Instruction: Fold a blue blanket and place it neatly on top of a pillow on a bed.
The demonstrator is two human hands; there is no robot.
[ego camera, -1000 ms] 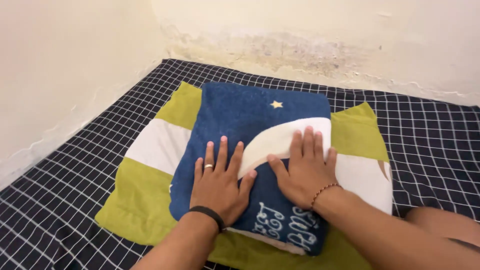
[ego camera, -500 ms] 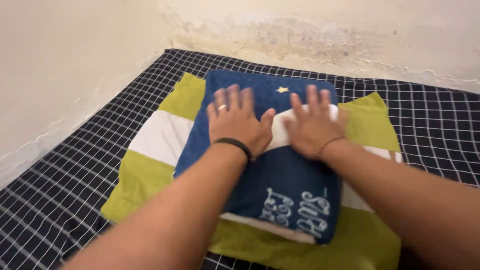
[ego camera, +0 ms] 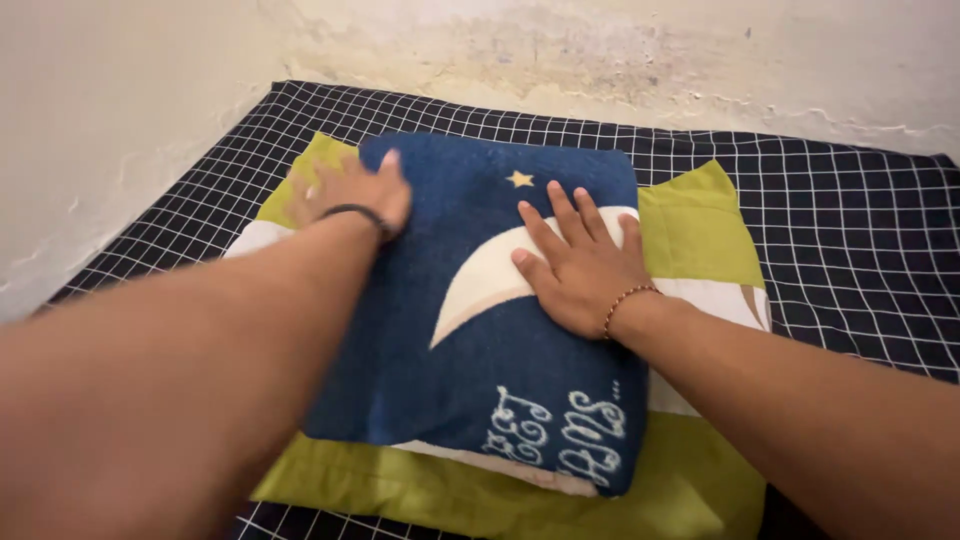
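Navy fleece, folded thick, under two flat hands.

Soft and plush, the folded blue blanket (ego camera: 480, 300) with a cream crescent and a small star lies on top of a green-and-white cloth (ego camera: 700, 235) spread over the black checked sheet (ego camera: 850, 250), near the wall corner. It looks light, limp and compressible, likely to sag or unfold if lifted by one edge; both side folds seem the safest places to grip. Right hand (ego camera: 575, 265) rests palm down on the crescent, fingers (ego camera: 565, 210) slightly spread, holding nothing. Left hand (ego camera: 350, 190), blurred, lies flat at the far-left corner, arm stretched out.
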